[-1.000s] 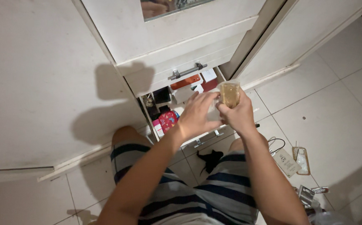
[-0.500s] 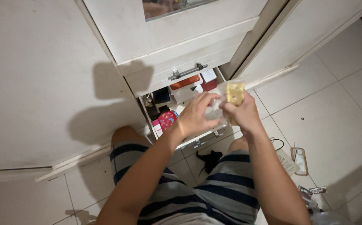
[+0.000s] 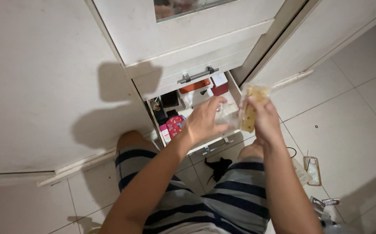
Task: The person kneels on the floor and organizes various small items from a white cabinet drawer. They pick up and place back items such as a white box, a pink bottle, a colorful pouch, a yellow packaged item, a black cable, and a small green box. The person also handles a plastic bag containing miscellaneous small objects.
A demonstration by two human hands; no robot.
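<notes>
A small clear packet (image 3: 249,113) with yellowish contents is held upright in the right hand (image 3: 263,119), whose grip is closed around its lower half. The packet sits above the right front corner of the open drawer (image 3: 235,89), at about 1 o'clock from the knees. The left hand (image 3: 203,121) hovers over the middle of the drawer at 12 o'clock, fingers curled; a bit of clear plastic film (image 3: 227,117) lies between it and the packet, and it cannot be told whether the left grip is pinching that film or merely touching it.

The step in hand appears to be the handling of the packet over the drawer, with both hands working on its wrapping. The next move would seem to call for a steady hold by the right hand while the film is managed by the left.

Inside the drawer, a red patterned pouch (image 3: 175,123), an orange box (image 3: 195,86) and a dark red box (image 3: 220,89) are seen. The back of the drawer is hidden under the closed drawer with the metal handle (image 3: 198,75). The packet's contents are blurred. On the tiled floor (image 3: 352,112), a dark object (image 3: 218,167) at 6 o'clock and a flat packet (image 3: 312,168) at 4 o'clock are hard to make out.
</notes>
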